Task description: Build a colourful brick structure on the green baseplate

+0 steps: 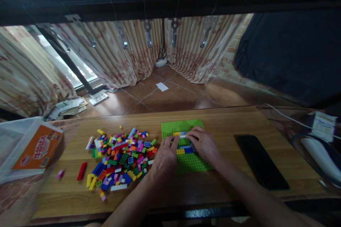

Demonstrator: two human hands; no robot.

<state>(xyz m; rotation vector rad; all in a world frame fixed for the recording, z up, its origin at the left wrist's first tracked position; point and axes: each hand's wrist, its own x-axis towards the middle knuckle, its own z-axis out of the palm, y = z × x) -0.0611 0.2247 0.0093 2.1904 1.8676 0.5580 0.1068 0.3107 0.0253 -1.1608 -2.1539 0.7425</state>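
Two bare hands meet over a studded green baseplate (190, 166) on a wood-grain tabletop (231, 122). The left hand (166, 153) reaches in from eight o'clock, fingers outstretched, their tips at the left end of a slim white brick (183, 136). The right hand (205, 144) comes from four o'clock, thumb and fingers bent to the brick's right end. We cannot tell whether either hand pinches it or only presses.

The brick lies toward the plate's twelve o'clock. We judge it very light, stiff, rather smooth and hard to break, best held by its short ends. The plate is thin and flat, probably steadiest when held by its edges.

A row of yellow and blue bricks (185, 150) sits near the plate's centre. At nine o'clock we find a jumbled pile of glossy, square-cornered bricks (124, 158); at three, a flat black smartphone (262, 162).
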